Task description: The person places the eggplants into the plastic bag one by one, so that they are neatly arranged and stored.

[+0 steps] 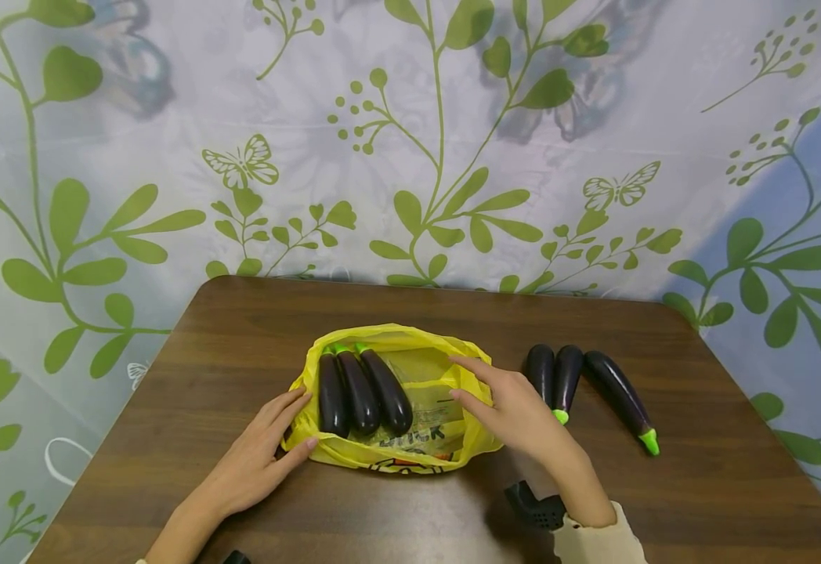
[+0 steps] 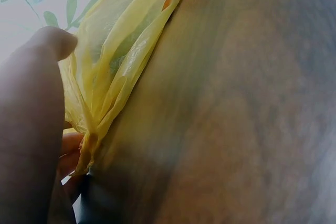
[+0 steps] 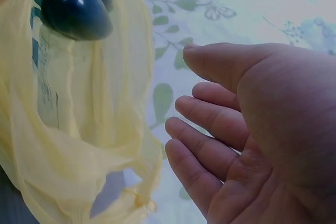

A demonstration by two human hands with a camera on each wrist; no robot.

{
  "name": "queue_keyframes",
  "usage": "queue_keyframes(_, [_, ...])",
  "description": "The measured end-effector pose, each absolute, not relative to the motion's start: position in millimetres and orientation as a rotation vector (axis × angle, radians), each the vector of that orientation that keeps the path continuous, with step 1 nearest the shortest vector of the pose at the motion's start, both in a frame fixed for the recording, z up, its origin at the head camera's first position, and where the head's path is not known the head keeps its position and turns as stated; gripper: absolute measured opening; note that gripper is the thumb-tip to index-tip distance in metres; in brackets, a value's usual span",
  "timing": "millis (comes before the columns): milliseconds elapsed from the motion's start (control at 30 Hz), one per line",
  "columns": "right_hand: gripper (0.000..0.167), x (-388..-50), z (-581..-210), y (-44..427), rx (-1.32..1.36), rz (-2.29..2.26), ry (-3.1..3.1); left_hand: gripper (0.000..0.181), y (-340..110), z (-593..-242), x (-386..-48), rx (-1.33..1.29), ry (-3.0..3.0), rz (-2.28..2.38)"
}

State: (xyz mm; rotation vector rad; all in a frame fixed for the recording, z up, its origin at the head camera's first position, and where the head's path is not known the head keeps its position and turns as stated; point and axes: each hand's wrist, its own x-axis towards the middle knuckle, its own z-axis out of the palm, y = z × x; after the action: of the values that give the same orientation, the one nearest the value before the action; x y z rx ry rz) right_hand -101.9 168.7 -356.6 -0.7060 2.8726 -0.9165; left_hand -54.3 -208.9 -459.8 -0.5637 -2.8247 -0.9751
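A yellow plastic bag (image 1: 477, 445) lies on the table with its mouth spread. Three dark purple eggplants (image 1: 361, 392) lie side by side in its left part, green stem ends away from me. My left hand (image 1: 262, 450) rests against the bag's left side, thumb near the front rim; in the left wrist view its lower fingers are partly hidden behind gathered plastic. Beside the bag's right rim, my right hand (image 1: 512, 403) has its fingers loosely extended, with nothing held. The right wrist view shows a gap between that hand and the bag.
Right of the bag lie three more eggplants (image 1: 615, 392), one partly behind my right hand. The brown wooden table (image 1: 241, 329) meets a leaf-patterned cloth (image 1: 410, 157) at its back edge. A black perforated piece (image 1: 537, 507) shows by the right wrist.
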Motion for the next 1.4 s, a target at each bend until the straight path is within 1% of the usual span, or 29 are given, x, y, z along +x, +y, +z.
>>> queue_keyframes(467, [0.050,-107.9,-355.5,193.9,-0.711,-0.970,2.965,0.064,-209.0,-460.6,-54.4,-0.563,-2.817,-0.965])
queue_keyframes(967, [0.050,-110.4,-350.2,224.0,-0.582,-0.936,3.024,0.065,-210.4,-461.7,-55.1,-0.566,-2.825,-0.958])
queue_keyframes(1400, [0.054,-114.0,-346.7,246.4,-0.430,-0.878,3.062,0.066,-211.0,-462.0,-55.5,-0.575,-2.826,-0.948])
